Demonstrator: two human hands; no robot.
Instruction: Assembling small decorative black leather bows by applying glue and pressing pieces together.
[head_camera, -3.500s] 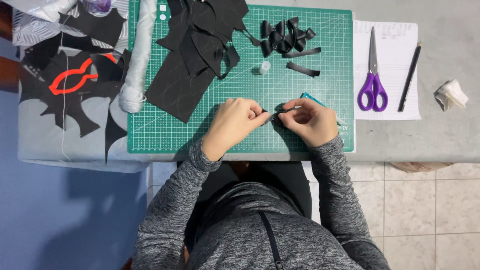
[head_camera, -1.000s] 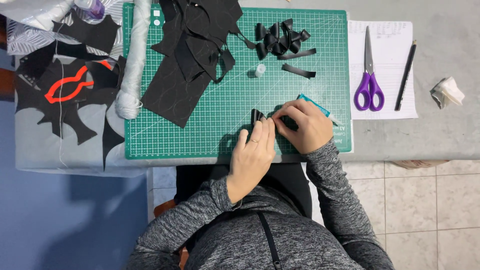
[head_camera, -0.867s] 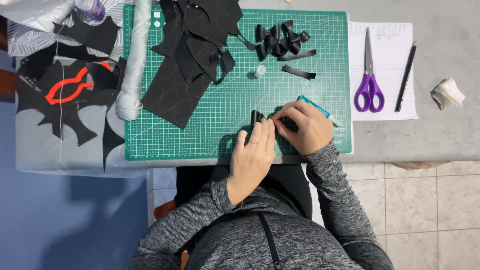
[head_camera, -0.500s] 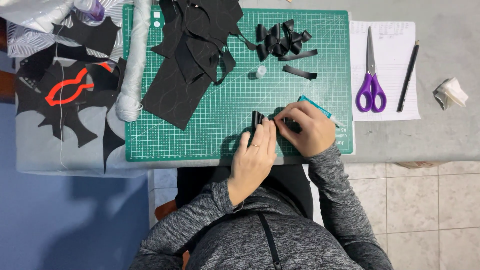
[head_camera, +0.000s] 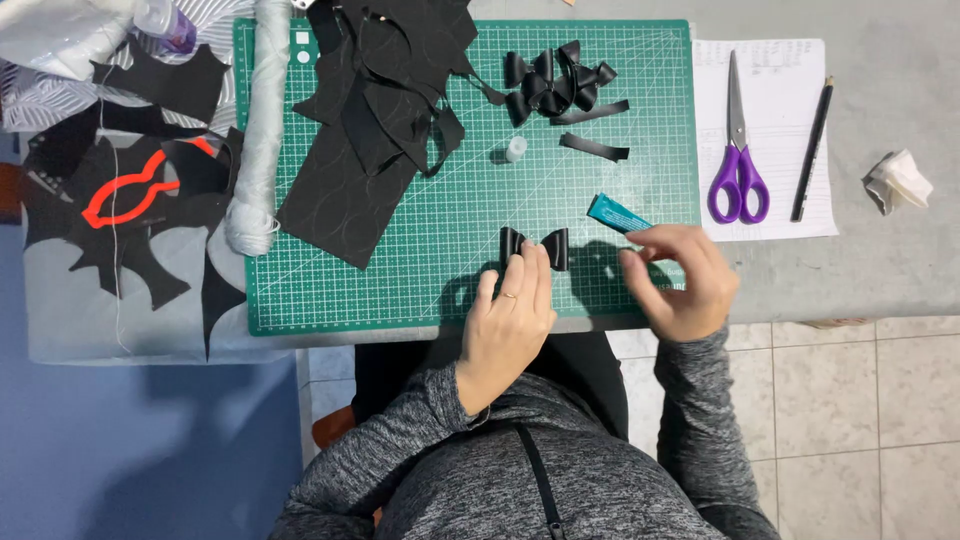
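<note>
I see one small black ribbon bow (head_camera: 534, 246) on the green cutting mat (head_camera: 640, 120), near the desk's front edge. The left hand (head_camera: 510, 315) presses its middle with flat, open fingers. The right hand (head_camera: 680, 275), half curled, touches a teal glue tube (head_camera: 615, 212), partly hiding it. Behind lie more bows (head_camera: 555, 78), one ribbon strip (head_camera: 594, 147), one pair of purple scissors (head_camera: 736, 150).

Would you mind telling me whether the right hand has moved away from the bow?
Yes. The right hand has left the bow, shifting right toward the cutting mat's edge.
</note>
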